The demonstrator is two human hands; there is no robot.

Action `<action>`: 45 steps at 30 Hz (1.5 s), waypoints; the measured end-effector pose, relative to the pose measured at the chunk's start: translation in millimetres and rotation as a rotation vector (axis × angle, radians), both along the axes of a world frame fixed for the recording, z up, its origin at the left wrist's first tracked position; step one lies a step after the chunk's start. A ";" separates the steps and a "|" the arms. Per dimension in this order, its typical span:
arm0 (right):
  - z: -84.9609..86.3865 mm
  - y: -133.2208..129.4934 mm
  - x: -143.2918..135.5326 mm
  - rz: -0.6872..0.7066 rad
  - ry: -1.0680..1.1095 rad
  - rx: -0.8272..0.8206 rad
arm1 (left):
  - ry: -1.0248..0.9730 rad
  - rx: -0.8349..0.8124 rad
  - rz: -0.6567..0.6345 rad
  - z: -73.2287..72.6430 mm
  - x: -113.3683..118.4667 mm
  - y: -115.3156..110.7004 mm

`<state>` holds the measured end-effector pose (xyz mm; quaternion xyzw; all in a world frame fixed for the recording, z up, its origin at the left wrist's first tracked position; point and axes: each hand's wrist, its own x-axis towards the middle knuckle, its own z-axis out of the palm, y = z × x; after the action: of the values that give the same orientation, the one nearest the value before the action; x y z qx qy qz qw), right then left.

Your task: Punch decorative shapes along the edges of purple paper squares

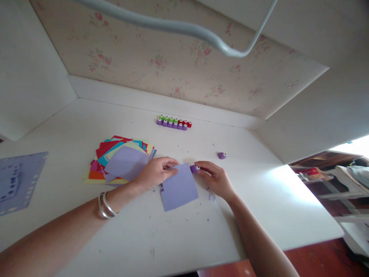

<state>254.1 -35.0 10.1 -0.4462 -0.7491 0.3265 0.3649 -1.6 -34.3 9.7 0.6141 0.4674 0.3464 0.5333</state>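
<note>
My left hand [158, 171] pinches the upper left part of a square sheet of lilac paper [180, 188], thumb on top. Small dark punched marks show at the sheet's left edge. In my right hand [215, 177] a small purple craft punch [195, 169] is held between thumb and fingers, right by the paper's upper right edge. Whether the paper sits inside the punch's slot I cannot tell. Tiny lilac paper cutouts [211, 196] lie below my right hand.
A fanned pile of coloured paper [127, 161] lies left of my left hand. Punched lilac sheets [24, 184] rest at far left. Several purple, green and red punches [173, 124] stand in rows near the back wall. Another purple punch [221, 155] lies to the right on the white table [129, 246].
</note>
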 end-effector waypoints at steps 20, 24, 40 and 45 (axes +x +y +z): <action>0.4 -0.5 -0.4 0.020 -0.073 0.044 | 0.072 -0.041 -0.018 -3.5 -0.2 2.0; 0.8 -0.7 -1.0 0.023 -0.086 0.057 | 0.094 -0.027 -0.010 -0.6 0.5 2.2; 3.7 -1.3 -2.8 0.032 -0.133 0.104 | 0.129 -0.008 -0.014 -4.6 1.7 3.0; 4.3 -1.2 -1.2 0.033 -0.114 0.110 | 0.147 -0.007 -0.004 -2.2 2.2 2.9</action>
<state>252.9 -36.2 14.4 -0.4308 -0.7928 0.2648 0.3403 0.6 -31.4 7.5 0.6368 0.5054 0.2976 0.5005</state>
